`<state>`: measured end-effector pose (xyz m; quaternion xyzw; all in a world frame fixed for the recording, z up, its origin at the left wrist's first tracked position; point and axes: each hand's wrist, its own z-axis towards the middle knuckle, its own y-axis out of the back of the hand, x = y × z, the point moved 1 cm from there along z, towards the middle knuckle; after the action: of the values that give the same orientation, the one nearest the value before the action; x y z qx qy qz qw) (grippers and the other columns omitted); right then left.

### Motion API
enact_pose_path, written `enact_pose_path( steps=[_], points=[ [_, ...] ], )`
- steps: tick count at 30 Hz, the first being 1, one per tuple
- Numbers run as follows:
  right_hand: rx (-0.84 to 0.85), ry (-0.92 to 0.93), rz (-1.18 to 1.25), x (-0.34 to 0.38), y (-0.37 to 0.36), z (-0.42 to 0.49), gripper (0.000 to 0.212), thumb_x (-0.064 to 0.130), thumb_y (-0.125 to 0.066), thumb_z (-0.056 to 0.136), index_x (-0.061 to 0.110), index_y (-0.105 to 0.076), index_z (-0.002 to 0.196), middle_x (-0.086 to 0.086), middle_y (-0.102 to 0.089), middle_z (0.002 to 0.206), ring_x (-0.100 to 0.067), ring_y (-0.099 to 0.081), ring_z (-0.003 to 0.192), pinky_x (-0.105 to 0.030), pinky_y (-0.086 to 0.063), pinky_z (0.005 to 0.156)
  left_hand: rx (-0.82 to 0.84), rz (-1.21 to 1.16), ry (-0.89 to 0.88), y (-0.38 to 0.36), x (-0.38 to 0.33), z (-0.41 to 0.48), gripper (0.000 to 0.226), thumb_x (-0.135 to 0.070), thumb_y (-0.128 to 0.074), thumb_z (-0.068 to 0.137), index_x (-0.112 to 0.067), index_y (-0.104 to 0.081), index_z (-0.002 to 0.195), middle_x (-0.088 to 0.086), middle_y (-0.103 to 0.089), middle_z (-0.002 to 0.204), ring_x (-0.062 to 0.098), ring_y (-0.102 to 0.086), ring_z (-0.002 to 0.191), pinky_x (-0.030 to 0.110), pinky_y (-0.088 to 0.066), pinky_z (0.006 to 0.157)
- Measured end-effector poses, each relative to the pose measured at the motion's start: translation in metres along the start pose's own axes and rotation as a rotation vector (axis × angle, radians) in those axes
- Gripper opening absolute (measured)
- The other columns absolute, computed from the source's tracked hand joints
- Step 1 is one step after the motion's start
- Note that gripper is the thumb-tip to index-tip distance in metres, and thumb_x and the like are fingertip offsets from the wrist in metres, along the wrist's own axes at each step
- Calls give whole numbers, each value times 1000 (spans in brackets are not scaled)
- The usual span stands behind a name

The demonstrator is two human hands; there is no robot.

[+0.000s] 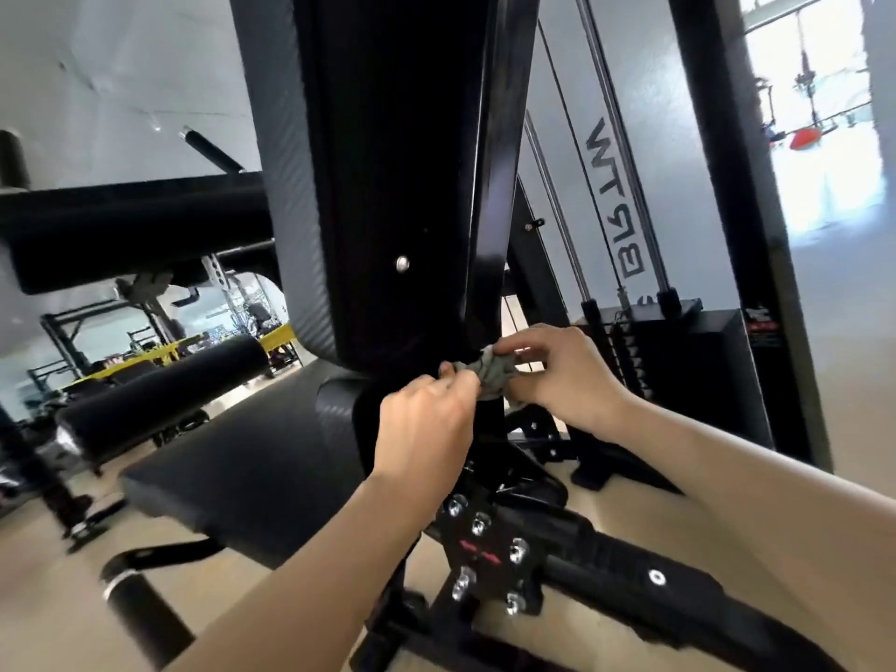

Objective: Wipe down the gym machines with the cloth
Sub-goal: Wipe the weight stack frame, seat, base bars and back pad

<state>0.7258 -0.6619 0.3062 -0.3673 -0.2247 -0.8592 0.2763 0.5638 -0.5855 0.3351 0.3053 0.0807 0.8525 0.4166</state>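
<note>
Both hands meet at the base of the machine's upright: the left hand [426,424] is curled closed, pinching one end of a crumpled grey-green cloth [487,375], and the right hand [562,375] grips the other end with its fingers [521,342] folded over the bunched fabric. The cloth sits between them, pressed against the glossy black metal upright post [489,196] just below the lower edge of the tall black padded backrest [339,177]. Beneath the left forearm lies the flat black textured seat pad [252,458], and to its left a black cylindrical foam roller [160,390] stands just off the seat's far edge. Under the hands a black steel bracket plate with silver bolts [485,555] joins the frame near the pale beige floor [58,599]. Right of the post, a black weight stack [679,361] with chrome guide rods [625,152] stands behind the right hand. More gym racks show blurred in the far left background.
</note>
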Motion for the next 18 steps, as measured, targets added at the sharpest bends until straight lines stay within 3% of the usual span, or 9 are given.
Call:
enact_pose_path(
  steps=[2, 5, 9, 13, 15, 18],
  points=[
    [48, -5, -70, -8, -4, -8, 42, -4, -83, 72, 15, -75, 109, 6, -71, 104, -10, -69, 99, -22, -58, 84, 22, -40, 9, -11, -2, -16, 21, 3, -90, 69, -6, -71, 71, 6, -65, 56, 20, -55, 41, 28, -43, 32],
    [112, -16, -153, -21, -12, -16, 37, 0, -84, 73, 13, -75, 107, 4, -73, 100, -10, -71, 93, -31, -58, 87, 57, -71, 11, -24, -3, -38, 24, 4, -93, 64, -4, -73, 74, 10, -69, 63, 21, -57, 41, 28, -43, 32],
    [233, -5, -265, -36, -23, -20, 33, 2, -86, 73, 11, -77, 103, 1, -75, 97, -18, -72, 90, -40, -57, 90, 103, -117, 49, -38, -8, -67, 29, 4, -94, 60, -6, -67, 69, 5, -58, 50, 23, -54, 37, 28, -41, 30],
    [411, -39, -358, -44, -23, -25, 39, 7, -86, 76, 16, -77, 112, 5, -76, 106, -8, -70, 98, -31, -54, 98, 161, -243, 174, -42, -12, -90, 21, 0, -87, 71, -6, -67, 71, 3, -58, 50, 26, -56, 41, 33, -46, 35],
    [418, -76, -326, -49, -14, -31, 41, 5, -84, 78, 18, -76, 117, 7, -74, 113, -6, -71, 99, -29, -56, 96, 122, -349, 287, -40, -12, -97, 11, -4, -81, 81, -5, -71, 77, 5, -63, 54, 27, -59, 46, 37, -50, 41],
    [297, -150, -264, -56, 8, -52, 40, 6, -84, 79, 23, -76, 114, 13, -74, 108, -3, -71, 95, -27, -58, 91, 71, -457, 446, -31, -14, -112, 5, -10, -80, 86, -8, -75, 84, 0, -67, 60, 19, -63, 51, 36, -53, 49]
  ],
)
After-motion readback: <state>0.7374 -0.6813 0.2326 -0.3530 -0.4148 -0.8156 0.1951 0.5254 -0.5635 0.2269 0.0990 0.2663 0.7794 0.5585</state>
